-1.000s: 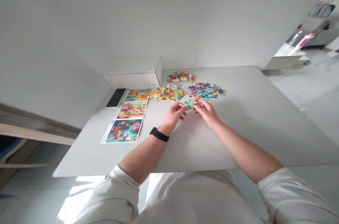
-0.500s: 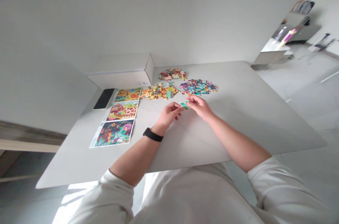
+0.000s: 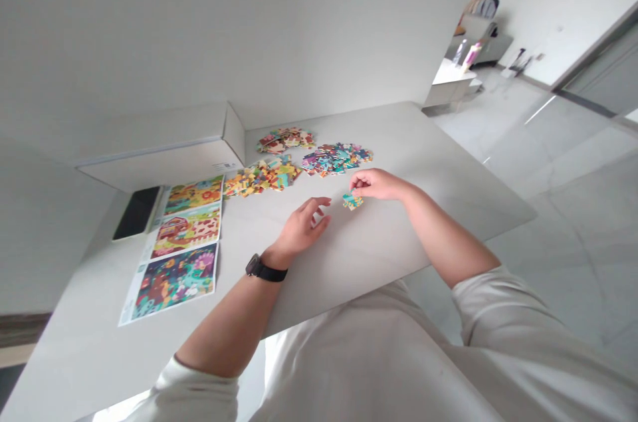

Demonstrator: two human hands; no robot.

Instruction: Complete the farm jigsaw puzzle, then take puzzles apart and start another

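A small teal and orange jigsaw piece cluster (image 3: 352,201) lies on the pale grey table (image 3: 393,136), just below the fingers of my right hand (image 3: 377,184). My left hand (image 3: 304,227) sits a little to its left, fingers apart and holding nothing, with a black wristwatch (image 3: 266,268) on that wrist. Ahead are loose puzzle pieces in several heaps: a red and cream heap (image 3: 285,140), a yellow and orange heap (image 3: 262,177), and a teal and magenta heap (image 3: 337,159). Three printed puzzle pictures (image 3: 185,230) lie in a column to the left.
A white cardboard box (image 3: 159,159) and a black phone (image 3: 136,212) stand at the table's far left. Beyond the right table edge is a grey floor, with a low white side table (image 3: 451,84) further back.
My hands have come apart: the left hand has let go and drawn back left, and the piece now lies apart from it. The view has swung, shifting the table left.
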